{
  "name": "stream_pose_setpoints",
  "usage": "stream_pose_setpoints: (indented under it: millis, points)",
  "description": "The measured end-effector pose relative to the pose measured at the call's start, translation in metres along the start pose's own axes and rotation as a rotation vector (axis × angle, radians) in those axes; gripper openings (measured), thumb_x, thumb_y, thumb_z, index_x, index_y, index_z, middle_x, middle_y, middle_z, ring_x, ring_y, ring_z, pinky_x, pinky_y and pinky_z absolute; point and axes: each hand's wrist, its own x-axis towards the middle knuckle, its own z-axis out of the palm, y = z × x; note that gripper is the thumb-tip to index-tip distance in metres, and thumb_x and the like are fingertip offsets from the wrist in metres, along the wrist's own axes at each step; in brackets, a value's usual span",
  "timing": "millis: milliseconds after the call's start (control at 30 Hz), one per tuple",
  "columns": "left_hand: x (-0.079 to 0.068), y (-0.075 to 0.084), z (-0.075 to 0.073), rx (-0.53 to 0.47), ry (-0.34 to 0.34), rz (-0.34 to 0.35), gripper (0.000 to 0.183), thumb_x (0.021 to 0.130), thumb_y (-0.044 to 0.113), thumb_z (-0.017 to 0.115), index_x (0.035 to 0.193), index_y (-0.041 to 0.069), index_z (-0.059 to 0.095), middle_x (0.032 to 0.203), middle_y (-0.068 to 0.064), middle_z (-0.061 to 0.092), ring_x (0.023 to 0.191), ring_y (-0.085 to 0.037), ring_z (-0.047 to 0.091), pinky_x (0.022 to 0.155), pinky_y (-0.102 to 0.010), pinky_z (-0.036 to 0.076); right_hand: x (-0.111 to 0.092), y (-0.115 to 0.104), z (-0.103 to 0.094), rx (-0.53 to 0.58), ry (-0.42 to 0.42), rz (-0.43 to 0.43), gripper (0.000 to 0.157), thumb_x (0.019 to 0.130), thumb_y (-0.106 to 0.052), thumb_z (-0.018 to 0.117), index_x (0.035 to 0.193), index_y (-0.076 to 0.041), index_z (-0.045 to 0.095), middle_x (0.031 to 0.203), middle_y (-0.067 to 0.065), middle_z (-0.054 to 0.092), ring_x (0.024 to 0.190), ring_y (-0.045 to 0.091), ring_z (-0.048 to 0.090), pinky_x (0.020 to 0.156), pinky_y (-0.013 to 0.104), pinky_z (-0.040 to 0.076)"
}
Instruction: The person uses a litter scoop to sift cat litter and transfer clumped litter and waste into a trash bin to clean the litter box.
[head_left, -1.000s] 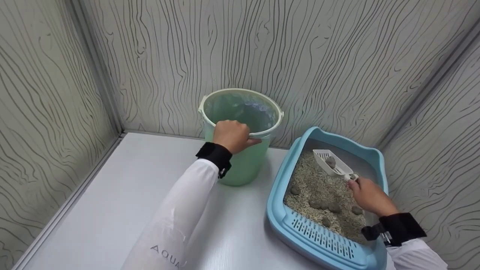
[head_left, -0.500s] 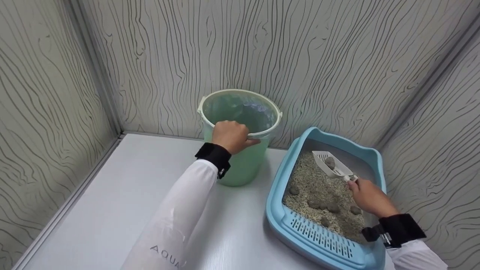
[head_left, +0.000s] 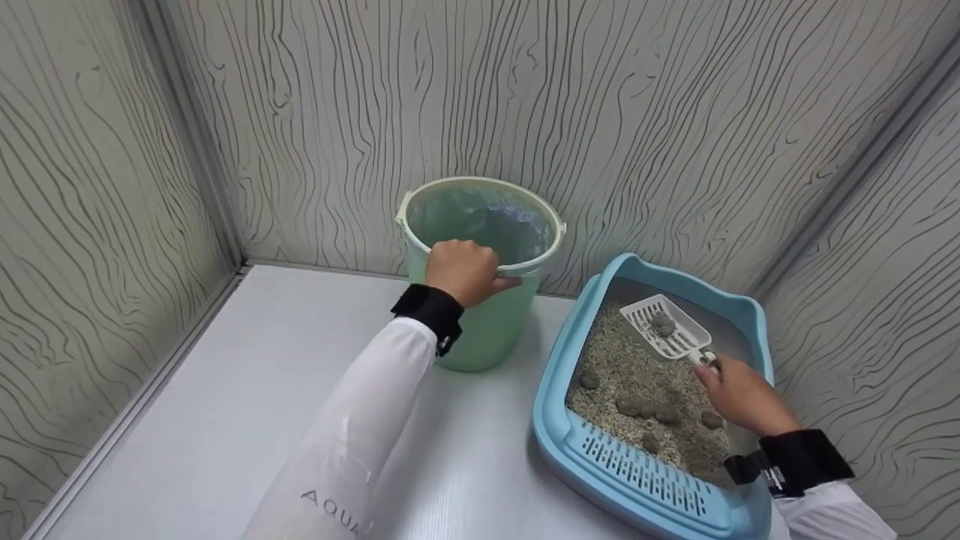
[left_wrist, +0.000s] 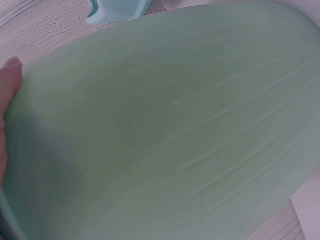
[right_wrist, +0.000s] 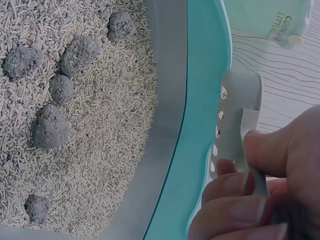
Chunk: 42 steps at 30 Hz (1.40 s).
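Note:
My left hand (head_left: 463,271) grips the front rim of a green trash bin (head_left: 487,330), its thumb outside and its fingers over the edge. A thin liner shows inside the bin. In the left wrist view the bin's side (left_wrist: 160,110) fills most of the picture. My right hand (head_left: 742,395) holds a white slotted litter scoop (head_left: 686,334) by its handle, over the far part of a blue litter box (head_left: 551,409). One grey clump (head_left: 663,324) lies in the scoop. In the right wrist view the scoop (right_wrist: 242,92) is seen from the side, overlapping the box wall.
Pale litter (head_left: 611,345) covers the box floor, with several grey clumps (head_left: 666,414) nearer the front. A perforated step (head_left: 645,469) spans the box's front. The white tabletop (head_left: 300,360) extends left, and wood-patterned panels (head_left: 360,127) stand behind and at both sides.
The scoop has tilted so that its slotted bottom faces the head camera more, with the clump still in it. My left hand and the bin stay in place.

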Motion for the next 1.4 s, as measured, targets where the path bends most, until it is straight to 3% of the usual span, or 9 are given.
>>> stream_pose_setpoints:
  millis: [167,600,833,1033,1400]
  points:
    - [-0.0004,0.0000,-0.0001,-0.010,-0.011,0.001,0.072,0.092,0.076,0.060,0.057,0.019,0.034,0.055,0.002,0.028,0.052,-0.017,0.031,0.048,-0.035,0.022,0.0003,-0.0003,0.0004,-0.008,-0.013,0.006,0.037,0.113,-0.030,0.044,0.111,0.006,0.053,0.088,0.012,0.057,0.075,0.021,0.054,0.069,0.038,0.041]
    - [-0.0007,-0.0009,-0.0011,-0.011,-0.020,-0.007,0.072,0.091,0.078,0.058,0.058,0.019,0.034,0.055,0.003,0.029,0.052,-0.017,0.032,0.049,-0.035,0.023,0.0021,-0.0008,0.0021,-0.023,0.033,-0.024,0.027,0.110,-0.026,0.053,0.095,-0.003,0.048,0.079,0.007,0.050,0.069,0.020,0.050,0.064,0.037,0.040]
    - [-0.0014,0.0002,-0.0024,-0.040,-0.022,-0.017,0.072,0.091,0.076,0.061,0.057,0.019,0.034,0.055,0.002,0.029,0.053,-0.018,0.032,0.049,-0.036,0.023,0.0021,-0.0013,0.0028,-0.026,0.038,-0.045,0.027,0.110,-0.025,0.052,0.101,0.000,0.054,0.091,0.018,0.062,0.080,0.031,0.062,0.073,0.048,0.049]
    - [-0.0007,0.0005,-0.0032,-0.034,-0.003,-0.010,0.073,0.090,0.076,0.061,0.056,0.018,0.032,0.055,0.002,0.028,0.053,-0.019,0.032,0.048,-0.036,0.023,-0.0006,-0.0030,0.0035,0.000,0.015,-0.018,0.033,0.112,-0.033,0.047,0.096,-0.005,0.054,0.078,0.006,0.050,0.068,0.019,0.047,0.064,0.036,0.038]
    - [-0.0008,0.0000,-0.0014,-0.012,-0.004,-0.008,0.073,0.090,0.077,0.060,0.057,0.019,0.031,0.055,0.002,0.028,0.053,-0.018,0.031,0.048,-0.037,0.023,0.0012,-0.0052,0.0021,-0.006,0.034,-0.016,0.037,0.114,-0.035,0.042,0.091,-0.007,0.049,0.075,0.005,0.045,0.065,0.018,0.042,0.064,0.035,0.034]
